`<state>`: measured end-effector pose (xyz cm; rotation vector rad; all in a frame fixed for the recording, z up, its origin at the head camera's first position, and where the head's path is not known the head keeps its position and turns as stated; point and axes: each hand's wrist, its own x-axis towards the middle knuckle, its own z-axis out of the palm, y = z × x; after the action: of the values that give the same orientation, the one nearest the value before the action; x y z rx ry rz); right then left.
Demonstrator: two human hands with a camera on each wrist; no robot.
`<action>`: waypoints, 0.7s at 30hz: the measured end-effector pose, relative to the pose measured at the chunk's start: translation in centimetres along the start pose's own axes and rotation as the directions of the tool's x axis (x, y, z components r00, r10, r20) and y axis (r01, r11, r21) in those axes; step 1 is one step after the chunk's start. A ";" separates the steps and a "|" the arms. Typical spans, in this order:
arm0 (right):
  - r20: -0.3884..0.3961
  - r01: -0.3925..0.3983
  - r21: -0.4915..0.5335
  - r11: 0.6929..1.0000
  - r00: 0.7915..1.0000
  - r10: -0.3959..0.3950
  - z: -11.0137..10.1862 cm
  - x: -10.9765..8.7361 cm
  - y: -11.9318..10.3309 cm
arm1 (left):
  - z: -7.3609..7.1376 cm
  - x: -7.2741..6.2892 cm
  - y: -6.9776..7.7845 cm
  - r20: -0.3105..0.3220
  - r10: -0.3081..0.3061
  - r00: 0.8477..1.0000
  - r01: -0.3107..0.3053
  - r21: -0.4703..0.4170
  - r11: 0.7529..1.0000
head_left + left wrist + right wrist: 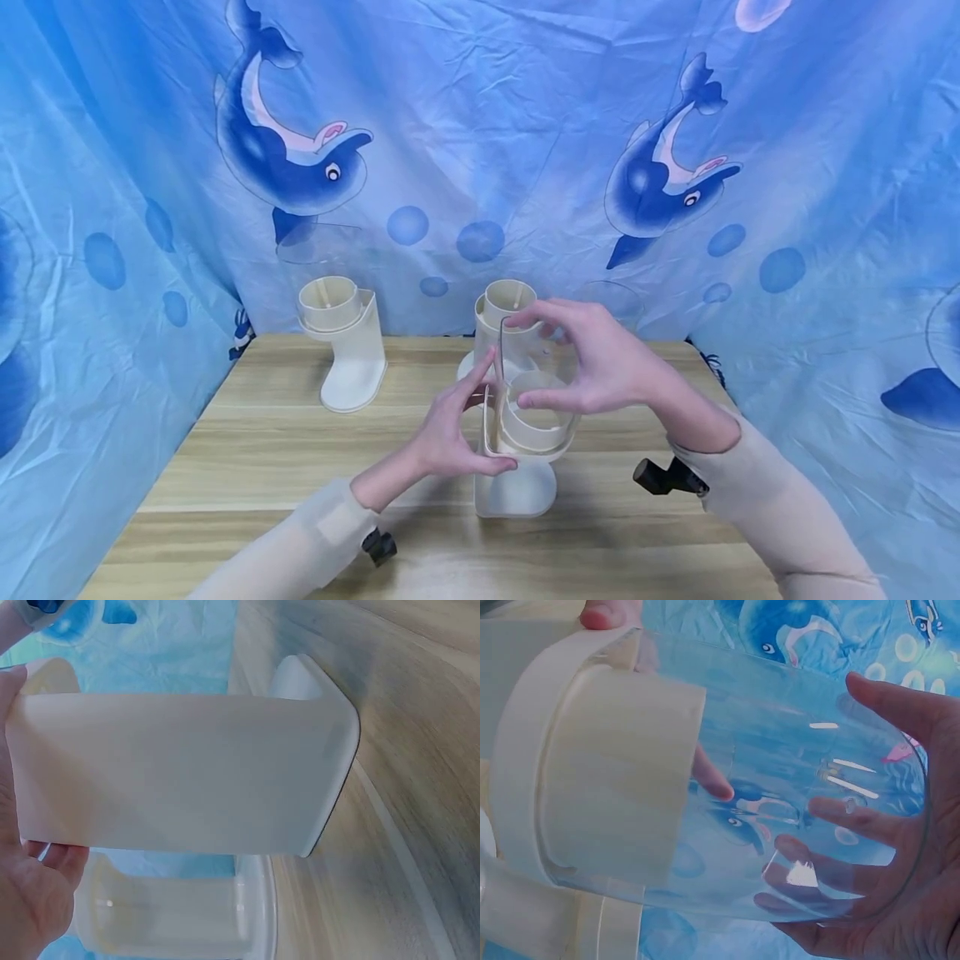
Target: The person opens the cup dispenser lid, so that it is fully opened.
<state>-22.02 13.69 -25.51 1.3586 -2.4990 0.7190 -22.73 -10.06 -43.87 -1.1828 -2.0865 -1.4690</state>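
A white stand (pixel 517 492) with a round collar at its top stands upright on the table in front of me. My left hand (pixel 450 433) grips its upper part; in the left wrist view, fingers and thumb lie at opposite edges of the flat back panel (pixel 187 772). Over the collar's inner ring sits a clear, cup-like container (pixel 780 735), seen sideways in the right wrist view. Thumb and fingers of my right hand (pixel 600 358) are spread round the container, holding its far end from the ring. One left fingertip shows through the clear wall.
Another white stand (pixel 352 367) stands at the back left, a faint clear container over its ring. A third white stand (pixel 510 300) is just behind the one I hold, partly hidden by my hands. A blue dolphin-print curtain (pixel 480 125) surrounds the wooden table (pixel 247 467).
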 end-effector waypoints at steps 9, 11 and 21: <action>0.015 0.017 0.025 1.000 1.000 -0.017 -0.2 0.8 0.3 | -0.3 -0.4 0.3 -0.007 -0.016 1.000 0.016 -0.010 1.000; 0.016 0.011 0.034 0.999 1.000 -0.012 -0.2 0.8 0.2 | -0.3 -0.5 0.4 -0.004 -0.028 1.000 0.028 -0.012 1.000; -0.023 0.012 0.004 1.000 1.000 -0.012 -0.4 -0.2 -0.6 | -0.1 0.0 1.0 0.013 -0.067 0.998 0.067 -0.006 0.998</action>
<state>-21.39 13.75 -25.03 1.3584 -2.4711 0.7333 -21.95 -10.08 -43.21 -1.1384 -2.1512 -1.5019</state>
